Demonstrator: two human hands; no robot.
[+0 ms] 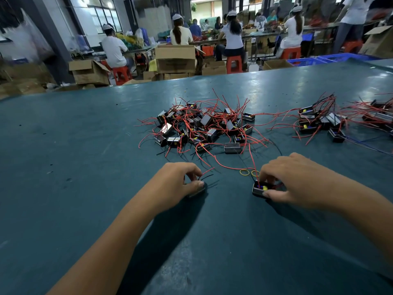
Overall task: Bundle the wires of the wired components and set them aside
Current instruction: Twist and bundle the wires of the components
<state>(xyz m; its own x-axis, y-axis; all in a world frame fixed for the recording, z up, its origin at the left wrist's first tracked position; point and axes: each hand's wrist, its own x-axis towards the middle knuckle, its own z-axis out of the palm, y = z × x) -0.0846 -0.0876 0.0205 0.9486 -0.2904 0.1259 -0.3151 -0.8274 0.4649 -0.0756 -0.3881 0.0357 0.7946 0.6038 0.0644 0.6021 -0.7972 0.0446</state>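
Note:
A heap of small black box components with red and black wires [202,126] lies in the middle of the green table [74,145]. My left hand [178,182] grips one black component [196,191] on the table, its red and black wires sticking out to the right. My right hand [289,179] pinches another black component [260,189] with a yellow part inside; its red wire runs up toward the heap. Two yellow rubber bands [244,172] lie between my hands, just beyond them.
A second group of components with red wires [321,122] sits at the right, and more [378,113] at the far right edge. Beyond the table's far edge are cardboard boxes [175,58], blue crates [306,61], red stools and seated people at benches.

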